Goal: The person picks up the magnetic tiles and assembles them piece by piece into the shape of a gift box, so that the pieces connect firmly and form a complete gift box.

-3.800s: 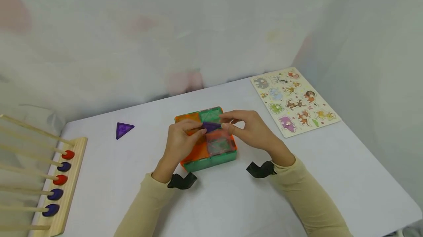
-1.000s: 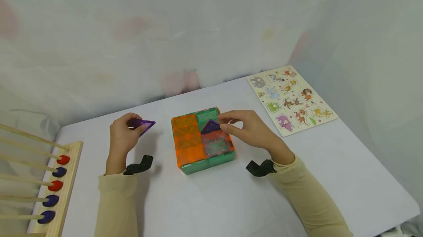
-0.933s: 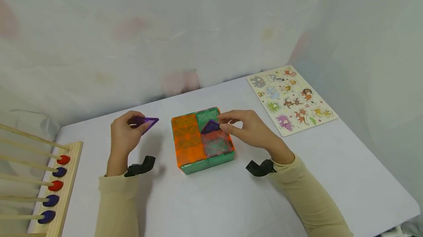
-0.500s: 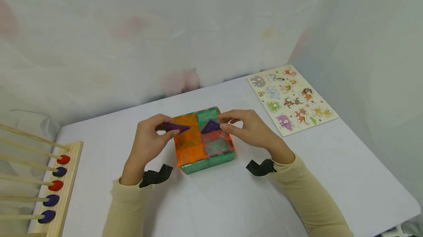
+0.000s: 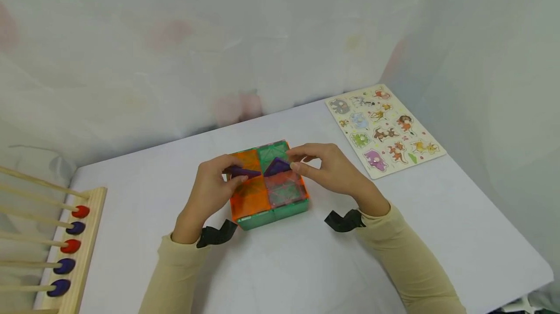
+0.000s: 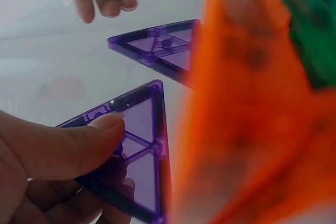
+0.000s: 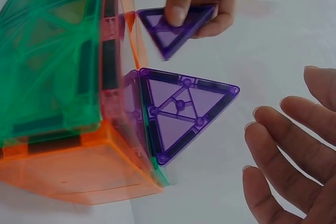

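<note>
My left hand [image 5: 214, 185] pinches a purple triangular magnetic tile [image 6: 139, 114] between thumb and fingers, over the orange side of a low box of translucent magnetic tiles [image 5: 249, 197]. The box has orange, green and pinkish squares on top. A second purple triangular tile [image 7: 181, 111] stands on the box top, one edge along it. My right hand [image 5: 325, 168] hovers beside this tile with relaxed fingers. A gap between its fingertips and the tile shows in the right wrist view. The held tile's corner is close to the standing one; contact cannot be made out.
A wooden animal puzzle board [image 5: 385, 129] lies at the back right of the white table [image 5: 280, 265]. At the left edge is a wooden peg rack [image 5: 89, 241] with red and blue beads on its long rods. A cloth backdrop [image 5: 175, 61] rises behind.
My left hand went left from the box, took the second purple triangular tile off the table and brought it back over the box. My right hand has stayed beside the standing tile.
</note>
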A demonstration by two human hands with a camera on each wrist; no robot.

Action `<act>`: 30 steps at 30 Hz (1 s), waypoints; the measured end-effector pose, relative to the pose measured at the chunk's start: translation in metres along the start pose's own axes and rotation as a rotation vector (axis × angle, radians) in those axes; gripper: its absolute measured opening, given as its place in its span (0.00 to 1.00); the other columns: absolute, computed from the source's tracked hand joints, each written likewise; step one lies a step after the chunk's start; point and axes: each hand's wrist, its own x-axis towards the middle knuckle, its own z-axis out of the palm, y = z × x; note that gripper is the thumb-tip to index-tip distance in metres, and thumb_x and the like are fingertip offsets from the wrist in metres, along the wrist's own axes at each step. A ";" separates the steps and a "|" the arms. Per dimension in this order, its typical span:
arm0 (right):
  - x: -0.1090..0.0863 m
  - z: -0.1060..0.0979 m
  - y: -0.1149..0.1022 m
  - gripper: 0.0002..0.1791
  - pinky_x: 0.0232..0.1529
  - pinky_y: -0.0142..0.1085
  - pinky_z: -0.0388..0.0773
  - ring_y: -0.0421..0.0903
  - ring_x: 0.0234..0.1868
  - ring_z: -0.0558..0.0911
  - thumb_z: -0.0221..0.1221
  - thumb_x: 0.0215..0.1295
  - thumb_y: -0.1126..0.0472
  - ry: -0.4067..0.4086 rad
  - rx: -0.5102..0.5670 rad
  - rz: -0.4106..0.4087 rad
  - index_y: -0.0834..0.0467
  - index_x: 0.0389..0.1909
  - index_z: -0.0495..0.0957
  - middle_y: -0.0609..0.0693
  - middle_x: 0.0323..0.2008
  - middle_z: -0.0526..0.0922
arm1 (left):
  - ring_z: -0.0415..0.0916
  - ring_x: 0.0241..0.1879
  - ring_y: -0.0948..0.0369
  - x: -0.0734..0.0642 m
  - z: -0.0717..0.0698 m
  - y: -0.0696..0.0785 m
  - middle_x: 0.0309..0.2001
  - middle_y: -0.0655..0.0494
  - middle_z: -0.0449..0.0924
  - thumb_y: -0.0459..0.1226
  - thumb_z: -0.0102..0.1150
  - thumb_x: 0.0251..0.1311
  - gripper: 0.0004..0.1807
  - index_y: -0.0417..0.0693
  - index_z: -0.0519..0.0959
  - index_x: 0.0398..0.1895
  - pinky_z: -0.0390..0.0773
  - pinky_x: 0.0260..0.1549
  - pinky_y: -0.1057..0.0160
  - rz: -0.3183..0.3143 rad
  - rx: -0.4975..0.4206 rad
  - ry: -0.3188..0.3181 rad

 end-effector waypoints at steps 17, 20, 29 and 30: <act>0.002 -0.001 -0.003 0.17 0.52 0.39 0.78 0.40 0.45 0.81 0.58 0.67 0.57 -0.010 -0.004 0.028 0.57 0.54 0.79 0.49 0.46 0.85 | 0.73 0.28 0.60 0.001 0.005 0.002 0.32 0.51 0.83 0.26 0.72 0.45 0.12 0.42 0.81 0.34 0.79 0.28 0.57 0.042 0.054 0.005; 0.002 -0.001 -0.003 0.17 0.52 0.39 0.78 0.40 0.45 0.81 0.59 0.67 0.57 -0.017 -0.005 0.030 0.57 0.54 0.79 0.49 0.46 0.85 | 0.76 0.29 0.60 0.001 0.007 0.003 0.33 0.51 0.83 0.26 0.72 0.45 0.12 0.42 0.81 0.34 0.81 0.30 0.59 0.048 0.057 0.008; 0.001 -0.002 -0.001 0.20 0.56 0.41 0.76 0.42 0.50 0.80 0.60 0.66 0.56 -0.064 -0.042 0.046 0.57 0.57 0.77 0.49 0.51 0.83 | 0.76 0.31 0.59 0.002 0.006 0.007 0.34 0.51 0.82 0.28 0.72 0.47 0.12 0.42 0.81 0.36 0.81 0.32 0.59 0.051 0.064 -0.006; 0.000 -0.002 0.000 0.23 0.59 0.43 0.75 0.44 0.54 0.78 0.60 0.65 0.54 -0.098 -0.072 0.065 0.57 0.60 0.75 0.50 0.55 0.81 | 0.76 0.33 0.58 0.001 0.003 0.007 0.36 0.50 0.81 0.30 0.72 0.48 0.14 0.42 0.81 0.39 0.81 0.33 0.58 0.037 0.062 -0.026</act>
